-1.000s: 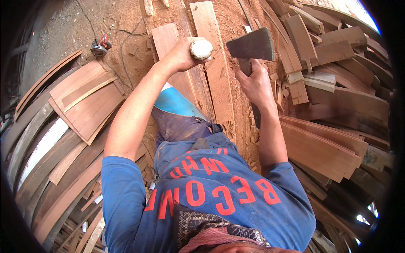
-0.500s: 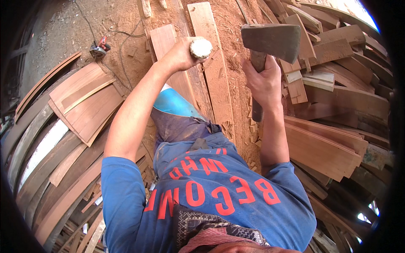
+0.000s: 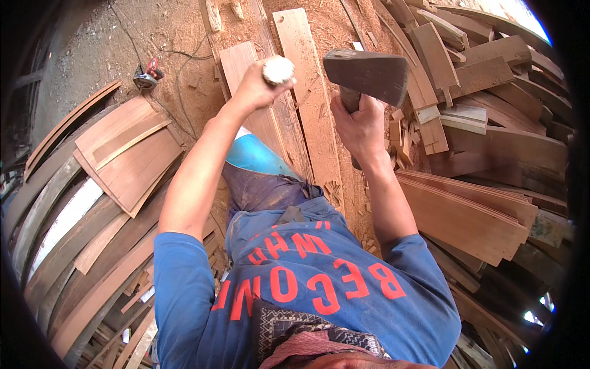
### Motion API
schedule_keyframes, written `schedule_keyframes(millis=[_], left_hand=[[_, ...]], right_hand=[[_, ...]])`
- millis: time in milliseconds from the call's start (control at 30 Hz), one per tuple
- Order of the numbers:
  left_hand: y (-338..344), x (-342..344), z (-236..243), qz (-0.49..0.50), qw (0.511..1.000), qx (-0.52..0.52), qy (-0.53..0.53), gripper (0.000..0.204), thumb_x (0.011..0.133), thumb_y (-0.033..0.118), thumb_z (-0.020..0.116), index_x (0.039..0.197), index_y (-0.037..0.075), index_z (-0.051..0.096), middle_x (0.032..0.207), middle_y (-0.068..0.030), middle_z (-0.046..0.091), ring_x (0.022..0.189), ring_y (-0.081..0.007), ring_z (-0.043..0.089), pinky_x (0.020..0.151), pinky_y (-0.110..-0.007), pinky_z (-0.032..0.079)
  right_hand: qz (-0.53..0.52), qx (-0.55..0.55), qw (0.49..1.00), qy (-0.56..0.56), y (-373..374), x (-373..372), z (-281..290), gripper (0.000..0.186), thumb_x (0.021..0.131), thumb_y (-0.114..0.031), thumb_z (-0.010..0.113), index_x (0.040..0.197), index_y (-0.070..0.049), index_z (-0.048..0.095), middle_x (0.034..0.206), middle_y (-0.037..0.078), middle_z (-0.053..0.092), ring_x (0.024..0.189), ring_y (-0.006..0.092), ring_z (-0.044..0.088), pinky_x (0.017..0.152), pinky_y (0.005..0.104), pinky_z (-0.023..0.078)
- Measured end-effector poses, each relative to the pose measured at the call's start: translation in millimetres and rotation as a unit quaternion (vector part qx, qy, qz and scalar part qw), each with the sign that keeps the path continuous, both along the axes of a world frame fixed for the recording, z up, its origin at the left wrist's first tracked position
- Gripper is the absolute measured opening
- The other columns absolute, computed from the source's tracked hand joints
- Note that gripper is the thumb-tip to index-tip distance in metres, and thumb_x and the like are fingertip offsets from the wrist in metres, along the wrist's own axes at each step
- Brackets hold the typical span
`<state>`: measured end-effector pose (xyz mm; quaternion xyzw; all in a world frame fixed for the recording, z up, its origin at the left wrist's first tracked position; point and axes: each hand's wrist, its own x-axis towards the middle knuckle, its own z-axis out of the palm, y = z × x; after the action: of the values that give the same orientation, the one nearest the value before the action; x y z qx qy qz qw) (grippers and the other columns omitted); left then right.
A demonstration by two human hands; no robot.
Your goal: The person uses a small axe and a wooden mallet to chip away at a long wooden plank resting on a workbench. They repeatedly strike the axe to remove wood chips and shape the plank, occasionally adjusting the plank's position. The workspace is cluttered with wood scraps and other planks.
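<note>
Hatchet head set crosswise beside an upright, pale-ended rod

The right hand [image 3: 364, 123] is clamped around the handle [image 3: 350, 98] of a hatchet [image 3: 367, 74], its fingers wrapped close beneath the dark metal head. The head lies nearly crosswise, its narrower end to the left and its broader end to the right, with the right end dipping a little toward the person. The handle's long axis runs from the head down through the fist, back toward the wrist, and looks foreshortened; a dark bit of its lower end shows below the hand.

The left hand [image 3: 253, 86] is closed around a thick rod [image 3: 278, 70]. Its round, pale, ragged end faces up at the head camera, so its long axis points downward, away from the viewer. The rod's lower part is hidden behind the fist, and whether its tip touches anything cannot be told. The hatchet head is near that end, to its right, with a gap between them in this view.

Both elbows are bent. The left forearm slants up and to the right, the right forearm up and to the left. Beyond the hands, a long plank [image 3: 310, 92] stretches away over ground strewn with sawdust [image 3: 344, 37].
</note>
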<state>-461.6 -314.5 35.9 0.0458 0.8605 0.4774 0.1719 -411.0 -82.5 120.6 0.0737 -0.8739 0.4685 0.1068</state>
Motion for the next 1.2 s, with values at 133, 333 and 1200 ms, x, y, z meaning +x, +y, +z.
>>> schedule_keyframes(millis=[133,333,1200], left_hand=[[-8,-11,16,0.003,1.000,0.004,-0.023,0.042,0.083,0.032,0.090,0.109,0.005,0.072,0.101,-0.0074,0.078,0.095,-0.0192,0.073,0.088,-0.037,0.058],[4,0,14,-0.057,0.998,-0.021,0.011,0.036,0.085,0.025,0.088,0.111,0.006,0.071,0.100,-0.0104,0.077,0.094,-0.0231,0.073,0.087,-0.037,0.057],[26,-13,16,-0.087,0.995,-0.042,-0.012,0.038,0.081,0.015,0.089,0.113,0.006,0.070,0.107,-0.0130,0.076,0.103,-0.0281,0.073,0.092,-0.040,0.057]], right_hand=[[-0.012,0.008,0.987,-0.158,2,4,-8,0.027,0.092,-0.017,0.072,0.103,0.006,0.065,0.080,0.026,0.069,0.074,0.0435,0.069,0.068,0.0452,0.053],[-0.045,-0.011,0.970,-0.240,5,7,-2,0.030,0.093,-0.019,0.071,0.102,0.009,0.064,0.081,0.026,0.069,0.073,0.0357,0.070,0.070,0.0426,0.053],[-0.083,-0.054,0.987,-0.129,30,-2,-2,0.020,0.095,-0.013,0.075,0.090,-0.002,0.059,0.070,-0.005,0.052,0.059,0.0044,0.044,0.052,0.0272,0.039]])
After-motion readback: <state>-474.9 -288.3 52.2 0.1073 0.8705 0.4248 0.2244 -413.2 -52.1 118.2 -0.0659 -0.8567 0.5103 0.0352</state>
